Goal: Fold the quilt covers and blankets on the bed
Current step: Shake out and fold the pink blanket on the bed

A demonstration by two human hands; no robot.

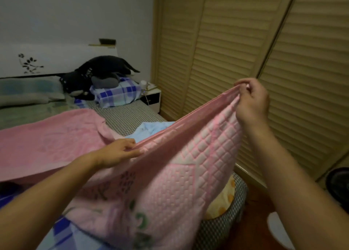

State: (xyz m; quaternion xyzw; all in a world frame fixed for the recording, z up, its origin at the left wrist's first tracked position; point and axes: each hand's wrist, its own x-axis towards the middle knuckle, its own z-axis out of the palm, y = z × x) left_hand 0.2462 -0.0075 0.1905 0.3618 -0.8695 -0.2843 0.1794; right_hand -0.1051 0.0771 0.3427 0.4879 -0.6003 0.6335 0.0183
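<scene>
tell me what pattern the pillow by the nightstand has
Blue and white plaid pillow, clearest in the head view.

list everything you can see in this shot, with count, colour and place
quilted blanket: 1, pink, lifted over bed's near side
plush blanket: 1, pink, spread on bed, left
light cloth: 1, pale blue, behind lifted edge
checked bundle: 1, blue-white, bed head
soft toy: 1, black, on bundle
pillow: 1, grey-green, far left
nightstand: 1, white, beside bed
louvred doors: beige, right
hands: left, right, pinching quilted blanket's edge
</scene>
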